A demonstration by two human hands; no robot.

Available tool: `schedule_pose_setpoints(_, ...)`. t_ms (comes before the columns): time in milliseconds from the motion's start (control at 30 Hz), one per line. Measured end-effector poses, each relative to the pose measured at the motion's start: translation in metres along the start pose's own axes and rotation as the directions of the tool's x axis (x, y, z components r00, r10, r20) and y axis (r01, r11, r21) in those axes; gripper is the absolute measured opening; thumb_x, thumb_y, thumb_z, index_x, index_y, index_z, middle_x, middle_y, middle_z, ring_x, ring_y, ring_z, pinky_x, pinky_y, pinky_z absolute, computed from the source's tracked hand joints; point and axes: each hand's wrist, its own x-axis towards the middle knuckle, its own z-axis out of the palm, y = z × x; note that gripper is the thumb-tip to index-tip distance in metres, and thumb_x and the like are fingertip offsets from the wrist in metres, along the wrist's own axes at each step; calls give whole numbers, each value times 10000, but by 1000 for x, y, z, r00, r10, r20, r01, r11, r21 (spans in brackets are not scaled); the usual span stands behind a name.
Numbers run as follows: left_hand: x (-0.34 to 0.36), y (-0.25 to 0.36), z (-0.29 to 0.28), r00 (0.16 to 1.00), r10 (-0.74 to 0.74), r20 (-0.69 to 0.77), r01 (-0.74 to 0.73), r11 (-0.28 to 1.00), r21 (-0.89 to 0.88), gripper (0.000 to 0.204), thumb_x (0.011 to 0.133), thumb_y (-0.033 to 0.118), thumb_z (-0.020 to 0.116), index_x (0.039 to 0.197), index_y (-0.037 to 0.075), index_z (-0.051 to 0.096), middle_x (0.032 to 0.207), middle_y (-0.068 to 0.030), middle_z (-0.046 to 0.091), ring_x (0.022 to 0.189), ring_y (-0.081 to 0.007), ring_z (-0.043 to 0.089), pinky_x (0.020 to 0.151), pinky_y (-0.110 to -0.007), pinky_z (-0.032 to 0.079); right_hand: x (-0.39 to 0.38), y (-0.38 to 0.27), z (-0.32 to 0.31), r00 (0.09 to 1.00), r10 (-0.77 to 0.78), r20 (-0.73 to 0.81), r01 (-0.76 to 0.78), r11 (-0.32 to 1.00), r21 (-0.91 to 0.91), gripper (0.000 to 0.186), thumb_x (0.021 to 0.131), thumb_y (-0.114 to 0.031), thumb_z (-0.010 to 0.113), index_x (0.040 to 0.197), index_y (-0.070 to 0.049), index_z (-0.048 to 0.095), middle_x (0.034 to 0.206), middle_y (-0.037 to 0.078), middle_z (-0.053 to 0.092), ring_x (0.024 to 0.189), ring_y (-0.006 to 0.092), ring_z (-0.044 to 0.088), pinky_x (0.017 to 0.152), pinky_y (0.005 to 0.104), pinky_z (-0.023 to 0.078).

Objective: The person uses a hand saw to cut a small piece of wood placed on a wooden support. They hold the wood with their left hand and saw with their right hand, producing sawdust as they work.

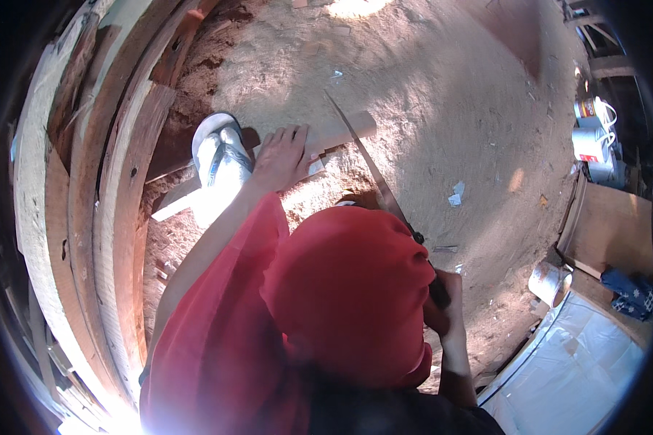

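My left hand [281, 154] presses down on a short wooden board [352, 129] lying low over the ground, its fingers bent over the top. A handsaw [376, 172] crosses the board near its right end, the blade slanting up and left to a narrow tip. Its dark handle is in my right hand [450, 293], whose fingers are closed round it and partly hidden. From this view I cannot tell how deep the blade sits in the wood. Beside my left hand, a foot in a sandal [221, 156] rests by the board's left end. Red cloth [348, 290] covers the middle of the view.
Long, thick timbers [123, 181] stand stacked along the left. Sawdust and paper scraps [456, 193] lie on the dirt floor. At the right are white buckets [593, 141], a brown panel [613, 225], another bucket [549, 283] and a pale sheet-covered surface [569, 362].
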Motion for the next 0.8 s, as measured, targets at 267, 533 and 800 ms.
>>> schedule_pose_setpoints(267, -5, 2, -9, 999, -43, 12, 42, 999, 20, 635, 969, 352, 650, 1448, -32, 492, 1302, -225, 585, 1207, -397, 567, 1042, -521, 432, -52, 3, -31, 991, 124, 47, -123, 992, -37, 178, 906, -163, 684, 805, -20, 648, 611, 116, 595, 542, 218, 578, 516, 392, 437)
schedule_pose_setpoints(533, -3, 8, -12, 997, -55, 51, 55, 998, -9, 649, 967, 351, 650, 1460, -35, 479, 1322, -231, 579, 1236, -406, 552, 1050, -531, 425, -5, 53, 17, 985, -174, 9, 174, 985, 10, 331, 938, -185, 730, 705, 1, 587, 520, 32, 486, 523, 61, 459, 461, 339, 345)
schedule_pose_setpoints(800, -4, 4, -12, 1000, -1, -18, 1, 1000, 7, 643, 973, 344, 644, 1460, -44, 481, 1314, -236, 576, 1230, -407, 553, 1047, -525, 425, -40, 9, -8, 993, 116, -16, -115, 991, 65, 198, 921, -166, 693, 817, 2, 690, 593, 78, 573, 567, 131, 556, 493, 365, 405)
